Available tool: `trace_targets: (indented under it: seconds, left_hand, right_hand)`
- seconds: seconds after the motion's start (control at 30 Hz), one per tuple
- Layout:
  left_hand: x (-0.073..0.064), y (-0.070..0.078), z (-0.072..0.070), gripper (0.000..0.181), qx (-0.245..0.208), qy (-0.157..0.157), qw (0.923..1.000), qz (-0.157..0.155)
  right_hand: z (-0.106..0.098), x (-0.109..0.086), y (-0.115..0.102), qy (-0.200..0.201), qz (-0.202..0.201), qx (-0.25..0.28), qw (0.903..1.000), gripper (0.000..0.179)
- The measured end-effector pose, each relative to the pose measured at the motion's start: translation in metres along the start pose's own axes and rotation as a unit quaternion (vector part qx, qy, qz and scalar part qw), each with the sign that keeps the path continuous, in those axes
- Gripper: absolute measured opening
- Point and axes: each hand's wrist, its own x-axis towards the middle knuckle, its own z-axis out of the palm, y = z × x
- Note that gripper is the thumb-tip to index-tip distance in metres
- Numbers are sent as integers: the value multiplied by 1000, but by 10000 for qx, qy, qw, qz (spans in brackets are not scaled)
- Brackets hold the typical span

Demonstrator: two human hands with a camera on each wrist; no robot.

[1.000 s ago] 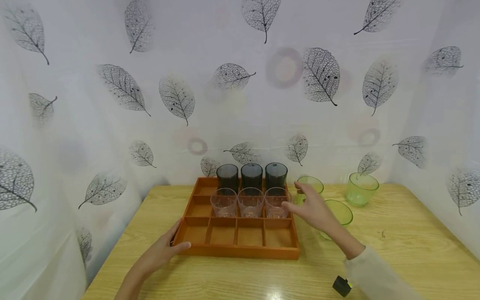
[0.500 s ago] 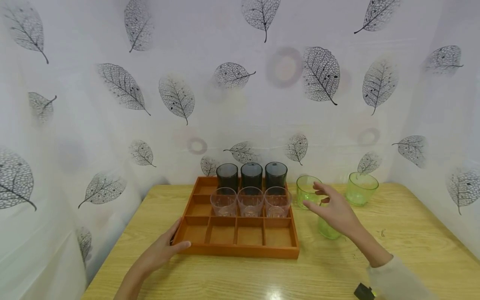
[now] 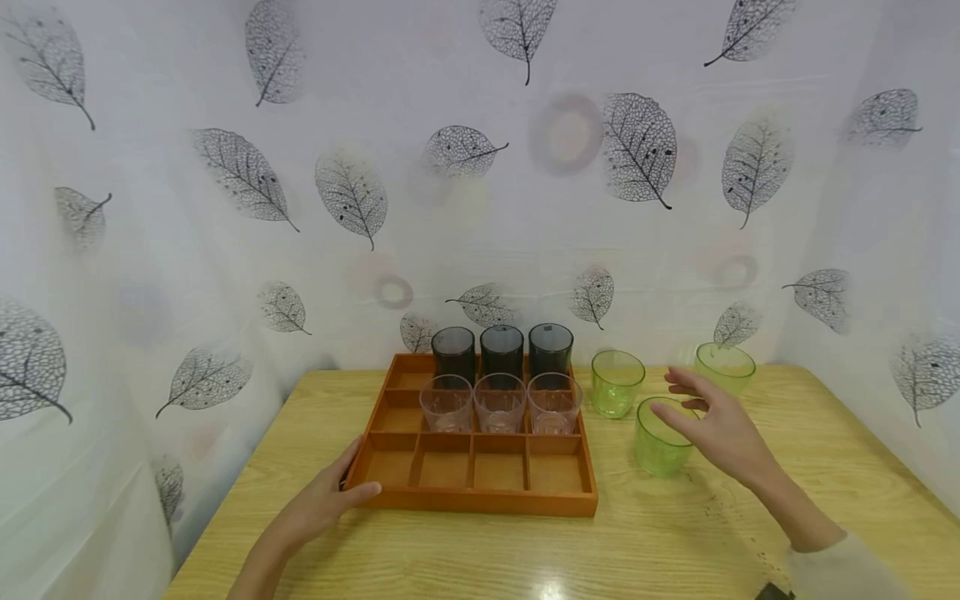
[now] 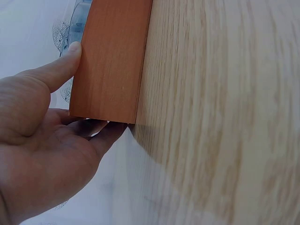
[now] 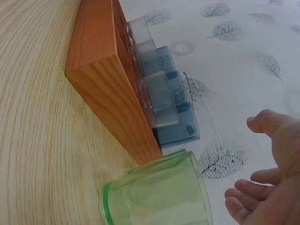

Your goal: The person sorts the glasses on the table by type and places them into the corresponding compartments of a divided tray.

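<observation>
A divided wooden tray point(image 3: 480, 500) lies on the table, its front-left corner held by my left hand point(image 3: 318, 500). In the left wrist view the thumb sits at the rim and the fingers bear on the side wall. Three clear glasses point(image 3: 501, 412) stand in the tray's middle row, three dark grey glasses point(image 3: 502, 350) in the back row. My right hand point(image 3: 720, 429), fingers spread and holding nothing, is by the nearest green glass point(image 3: 660, 454). The right wrist view has a gap between hand point(image 5: 276, 173) and green glass point(image 5: 159, 192).
Two more green glasses stand right of the tray, one near its back corner point(image 3: 615, 400) and one farther right point(image 3: 723, 362), partly behind my hand. A leaf-printed curtain point(image 3: 465, 225) closes off the back and sides of the wooden table point(image 3: 420, 558).
From the rightmost clear glass in the tray, my right hand has moved right to the green glasses, empty. The left hand and the tray have stayed in place.
</observation>
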Motion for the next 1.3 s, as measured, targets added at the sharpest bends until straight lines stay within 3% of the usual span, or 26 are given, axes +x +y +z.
trace_targets:
  seconds: [0.23, 0.77, 0.97, 1.3]
  left_hand:
    - [0, -1, -1, 92, -231, -93, 9997, 34]
    - [1, -1, -1, 94, -131, -24, 9999, -16]
    - [2, -2, -1, 94, -162, -32, 9998, -63]
    - [0, -1, -1, 94, -109, 8, 9998, -147]
  right_hand:
    - [-10, -7, 12, 35, 90, -167, 9998, 71]
    - [-26, -24, 39, -148, 210, -352, 9991, 74]
    - [-27, -29, 50, -297, 244, -407, 9984, 75]
    - [-14, -31, 61, -439, 41, 6, 9990, 80]
